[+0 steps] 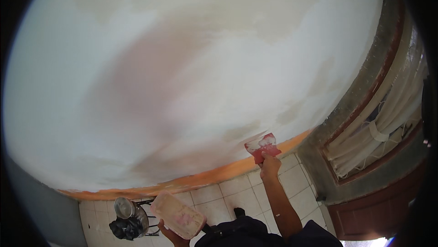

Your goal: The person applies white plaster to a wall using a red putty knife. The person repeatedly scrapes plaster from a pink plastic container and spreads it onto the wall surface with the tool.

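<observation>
My right hand [271, 166] is closed round the handle of a red putty spreader [259, 156]. White putty is smeared over the spreader's blade, which is close to or against the lower part of a white wall [246, 78]; contact is hard to make out. Grey-beige damp-looking patches mark the wall around it. At the lower left, my left hand [169, 235] grips the edge of a rectangular plastic tub [165, 203], tilted with its inside facing up. Pale putty coats the tub's inside, with a pinkish area near its middle.
An orange band [200, 181] runs along the wall's foot above white floor tiles [242, 201]. A metal pot [123, 207] and a black plastic bag [127, 228] rest on a dark-framed stool or chair at left. To the right are a curtained window [378, 133] and a red-brown wooden door [378, 206].
</observation>
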Demonstrator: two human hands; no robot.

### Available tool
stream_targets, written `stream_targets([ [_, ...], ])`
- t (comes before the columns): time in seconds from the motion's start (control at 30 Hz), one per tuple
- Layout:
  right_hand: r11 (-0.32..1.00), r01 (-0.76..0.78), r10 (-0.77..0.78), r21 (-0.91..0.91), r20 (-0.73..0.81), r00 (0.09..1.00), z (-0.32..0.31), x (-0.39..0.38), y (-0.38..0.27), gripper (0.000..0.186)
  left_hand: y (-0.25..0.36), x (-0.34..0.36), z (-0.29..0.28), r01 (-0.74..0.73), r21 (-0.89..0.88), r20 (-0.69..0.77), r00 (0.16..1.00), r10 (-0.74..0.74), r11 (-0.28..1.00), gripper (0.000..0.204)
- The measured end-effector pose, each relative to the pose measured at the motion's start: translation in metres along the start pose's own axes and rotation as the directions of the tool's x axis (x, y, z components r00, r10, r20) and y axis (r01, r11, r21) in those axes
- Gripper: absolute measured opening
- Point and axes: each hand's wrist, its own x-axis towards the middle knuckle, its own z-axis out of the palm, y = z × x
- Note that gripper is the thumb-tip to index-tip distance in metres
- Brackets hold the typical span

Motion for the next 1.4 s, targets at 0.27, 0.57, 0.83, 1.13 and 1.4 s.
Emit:
stream_targets([
  [0.27,0.988,0.092,-0.109,0.125,0.133,0.985,0.065,-0.060,-0.041,0.017,0.032,-0.040,0.000,-0.022,0.025,-0.173,0.985,0.026,0.999,0.059],
  [0.57,0.987,0.143,-0.155,0.073,0.204,0.967,0.062,-0.119,-0.048,0.019,0.056,-0.018,-0.038,-0.014,0.055,0.034,0.999,0.012,0.998,0.075],
  [0.83,0.994,-0.018,0.021,-0.111,0.023,1.000,0.019,-0.085,0.092,0.019,0.089,-0.008,-0.060,0.000,0.051,0.080,0.997,-0.004,0.999,0.073],
  [1.13,0.997,0.074,-0.073,-0.008,0.145,0.987,0.123,-0.175,0.098,0.019,0.168,-0.011,-0.103,-0.041,0.018,0.044,0.998,0.040,0.999,0.073],
  [1.4,0.994,0.106,-0.109,0.030,0.161,0.981,0.126,-0.256,0.111,0.017,0.223,0.012,-0.144,-0.058,0.015,0.029,0.998,0.058,0.998,0.076],
])
